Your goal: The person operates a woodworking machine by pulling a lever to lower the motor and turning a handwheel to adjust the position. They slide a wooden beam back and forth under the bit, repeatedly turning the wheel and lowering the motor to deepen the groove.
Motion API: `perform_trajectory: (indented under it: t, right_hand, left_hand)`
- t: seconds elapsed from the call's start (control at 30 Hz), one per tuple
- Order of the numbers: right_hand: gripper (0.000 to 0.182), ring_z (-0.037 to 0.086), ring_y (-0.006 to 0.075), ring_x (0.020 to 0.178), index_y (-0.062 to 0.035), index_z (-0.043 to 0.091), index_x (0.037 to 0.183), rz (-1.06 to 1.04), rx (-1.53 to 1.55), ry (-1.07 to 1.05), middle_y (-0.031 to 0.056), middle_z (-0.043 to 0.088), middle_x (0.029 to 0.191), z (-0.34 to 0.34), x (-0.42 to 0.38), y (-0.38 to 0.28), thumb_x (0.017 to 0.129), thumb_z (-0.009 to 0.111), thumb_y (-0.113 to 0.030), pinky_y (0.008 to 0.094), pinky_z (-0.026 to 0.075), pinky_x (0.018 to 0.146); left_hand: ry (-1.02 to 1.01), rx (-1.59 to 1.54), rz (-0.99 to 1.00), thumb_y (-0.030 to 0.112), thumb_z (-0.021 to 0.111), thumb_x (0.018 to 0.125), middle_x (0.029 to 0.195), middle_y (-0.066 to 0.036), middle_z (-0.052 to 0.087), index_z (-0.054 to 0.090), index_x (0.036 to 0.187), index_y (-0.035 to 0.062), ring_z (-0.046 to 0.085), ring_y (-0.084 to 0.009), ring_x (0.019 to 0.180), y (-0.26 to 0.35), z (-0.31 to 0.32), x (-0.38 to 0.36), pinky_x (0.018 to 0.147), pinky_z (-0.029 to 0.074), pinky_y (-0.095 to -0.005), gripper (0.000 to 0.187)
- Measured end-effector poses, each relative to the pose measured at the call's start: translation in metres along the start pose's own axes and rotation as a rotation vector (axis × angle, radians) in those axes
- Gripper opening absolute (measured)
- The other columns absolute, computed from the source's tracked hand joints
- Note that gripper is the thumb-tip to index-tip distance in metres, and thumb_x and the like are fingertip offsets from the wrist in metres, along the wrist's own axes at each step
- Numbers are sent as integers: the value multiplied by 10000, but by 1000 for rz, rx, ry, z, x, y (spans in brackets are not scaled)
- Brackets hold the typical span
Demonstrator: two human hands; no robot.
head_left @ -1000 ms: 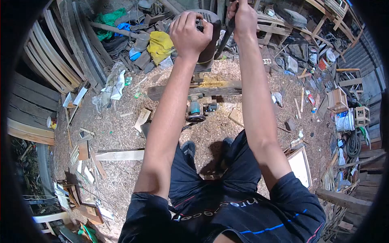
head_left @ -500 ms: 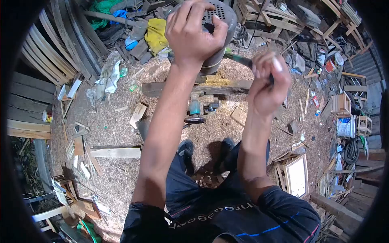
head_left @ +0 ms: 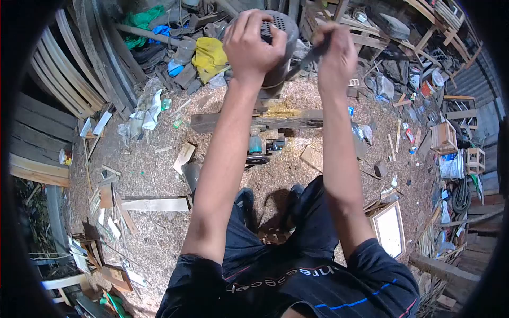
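A grey machine head with a round, perforated top cover (head_left: pixel 277 22) stands at the top centre, with the look of an upright drill. My left hand (head_left: pixel 253 42) grips the near left of this cover, fingers curled over its top. To the right, my right hand (head_left: pixel 338 50) is closed around a dark lever (head_left: pixel 309 61) that slants out from the machine's side; blur softens the fingers and lever end. Below the head lies a wooden beam (head_left: pixel 212 122), lit yellow in the middle. A handwheel (head_left: pixel 257 159) and a small teal part (head_left: pixel 255 144) sit nearer me.
Wood shavings cover the floor (head_left: pixel 159 175) around my feet. A pale board (head_left: pixel 154 204) lies left, a framed white panel (head_left: pixel 388 230) right. Curved planks (head_left: pixel 69 63) lean at the far left. A yellow cloth (head_left: pixel 210 57) and scrap lie behind the machine.
My right hand has moved up and away from me, and the lever has swung with it. My left hand keeps its hold on the cover. The view has shifted slightly.
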State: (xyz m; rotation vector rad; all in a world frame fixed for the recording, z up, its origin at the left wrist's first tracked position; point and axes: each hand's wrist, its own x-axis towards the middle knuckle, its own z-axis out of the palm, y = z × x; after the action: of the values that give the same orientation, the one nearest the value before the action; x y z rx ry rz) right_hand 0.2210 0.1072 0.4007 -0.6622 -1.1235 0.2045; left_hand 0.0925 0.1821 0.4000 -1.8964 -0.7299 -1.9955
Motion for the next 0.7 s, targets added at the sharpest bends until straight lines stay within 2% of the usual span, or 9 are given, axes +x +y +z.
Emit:
perform_trajectory:
  t: [0.07, 0.1, 0.13, 0.17, 0.23, 0.33, 0.37, 0.43, 0.7]
  right_hand:
    - [317, 490, 82, 717, -39, 581, 990, -90, -17, -52, -18, 521, 776, 11, 29, 18, 1023, 455, -327, 231, 414, 666]
    - [290, 552, 102, 770, -26, 578, 1012, -124, -105, -46, 17, 600, 837, 10, 44, 32, 1012, 489, -302, 252, 445, 697]
    - [267, 480, 61, 659, -30, 575, 1093, 45, 47, -44, 6, 560, 794, 21, 56, 29, 995, 496, -266, 222, 381, 570]
    - [341, 497, 89, 683, -33, 478, 1271, -14, -111, -109, 26, 573, 873, 18, 69, 41, 1006, 488, -248, 247, 420, 605]
    - [376, 501, 118, 706, -12, 461, 1295, -168, -439, -8, 38, 573, 890, 21, 82, 73, 1006, 492, -250, 278, 441, 640]
    - [387, 507, 152, 635, -22, 590, 1091, -187, -316, -6, 39, 575, 787, 20, 102, 125, 999, 471, -378, 311, 426, 583]
    - [304, 642, 348, 881, -17, 570, 1131, -73, -450, -98, 194, 662, 969, 10, 107, 148, 942, 582, -254, 385, 490, 767]
    - [337, 593, 441, 1004, -23, 551, 1197, 49, -483, -161, 258, 636, 1054, 2, 106, 184, 912, 579, -200, 441, 475, 861]
    - [387, 611, 335, 1103, 35, 528, 1266, 244, -452, -209, 238, 638, 1140, -21, 64, 236, 934, 533, -163, 364, 468, 931]
  left_hand:
    - [10, -4, 11, 122, 612, 686, 873, -57, 663, 646, 810, 98, 655, -278, 789, -1, 1, 6, 686, 513, -357, 130]
    - [9, -10, 3, 122, 613, 687, 874, -56, 663, 647, 812, 98, 655, -278, 789, 0, 0, 7, 686, 514, -355, 132]
    - [11, -14, -1, 122, 613, 688, 875, -56, 663, 649, 814, 99, 655, -279, 789, 0, 0, 10, 687, 515, -354, 134]
    - [11, -17, -4, 123, 614, 688, 875, -55, 663, 651, 816, 99, 654, -280, 789, 0, 0, 13, 688, 517, -352, 135]
    - [18, -14, 0, 119, 613, 693, 878, -55, 664, 654, 822, 98, 653, -281, 786, 3, -1, 18, 690, 519, -350, 137]
    - [-9, -17, -18, 117, 609, 700, 879, -61, 663, 653, 822, 95, 650, -288, 788, 7, -1, 24, 696, 518, -354, 132]
    - [-14, -15, -27, 117, 608, 702, 879, -64, 662, 651, 822, 92, 650, -291, 791, 8, -2, 26, 697, 518, -356, 130]
    - [-11, -36, -42, 113, 603, 710, 883, -78, 658, 643, 826, 87, 647, -307, 812, 11, -2, 29, 704, 516, -368, 125]
    - [-79, -48, -62, 83, 595, 716, 876, -103, 649, 632, 844, 69, 643, -313, 841, 16, -9, 35, 745, 512, -380, 134]
